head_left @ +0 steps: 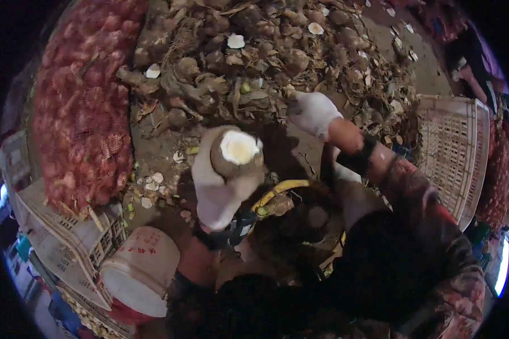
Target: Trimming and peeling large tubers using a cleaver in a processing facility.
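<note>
Where cut, brown root [236, 152] creamy white inside.

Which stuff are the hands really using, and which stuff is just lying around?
In use:
left hand holding the cut root
right hand reaching into the root pile

Lying about:
white bucket
red net sacks
white crate

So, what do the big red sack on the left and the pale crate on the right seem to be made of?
The big red sack looks like open plastic mesh netting: round produce shows through its weave. The pale crate looks like rigid moulded plastic with a matte finish, judging by its regular lattice of small holes.
</note>
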Available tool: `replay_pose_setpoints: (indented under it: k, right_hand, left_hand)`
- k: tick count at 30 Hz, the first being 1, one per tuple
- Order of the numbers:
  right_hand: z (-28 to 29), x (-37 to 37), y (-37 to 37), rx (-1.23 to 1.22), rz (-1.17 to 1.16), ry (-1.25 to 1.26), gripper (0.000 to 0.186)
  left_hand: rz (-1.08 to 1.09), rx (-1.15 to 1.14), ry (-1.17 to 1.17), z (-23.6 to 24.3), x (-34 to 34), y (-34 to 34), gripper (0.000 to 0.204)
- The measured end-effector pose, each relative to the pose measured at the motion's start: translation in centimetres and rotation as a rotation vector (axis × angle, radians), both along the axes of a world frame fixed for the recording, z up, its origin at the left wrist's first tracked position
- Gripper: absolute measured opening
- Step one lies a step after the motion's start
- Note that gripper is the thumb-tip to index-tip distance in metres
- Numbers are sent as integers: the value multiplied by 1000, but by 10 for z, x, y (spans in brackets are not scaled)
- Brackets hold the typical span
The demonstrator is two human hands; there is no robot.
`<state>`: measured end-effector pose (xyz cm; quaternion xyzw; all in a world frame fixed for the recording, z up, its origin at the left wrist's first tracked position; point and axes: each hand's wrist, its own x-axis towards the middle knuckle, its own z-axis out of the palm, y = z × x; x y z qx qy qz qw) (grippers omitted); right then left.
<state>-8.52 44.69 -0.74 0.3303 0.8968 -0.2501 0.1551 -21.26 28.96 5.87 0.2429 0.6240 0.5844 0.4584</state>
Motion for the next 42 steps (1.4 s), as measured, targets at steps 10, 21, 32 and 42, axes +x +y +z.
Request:
replay_pose_setpoints:
  k: [10, 21, 32, 42]
  right_hand:
    - [65, -27, -29, -443, -299, 628, 35]
    - [3, 28, -11, -350, -287, 227, 22]
    - [28, 7, -14, -367, -235, 235, 28]
    - [58, -14, -37, 15, 273, 376, 18]
  left_hand:
    - [247, -155, -405, -30, -24, -9, 64]
    - [-578, -420, 691, -36, -48, -14, 53]
    - [-105, -329, 497, -110, -100, -6, 53]
    - [-55, 32, -185, -48, -22, 2, 43]
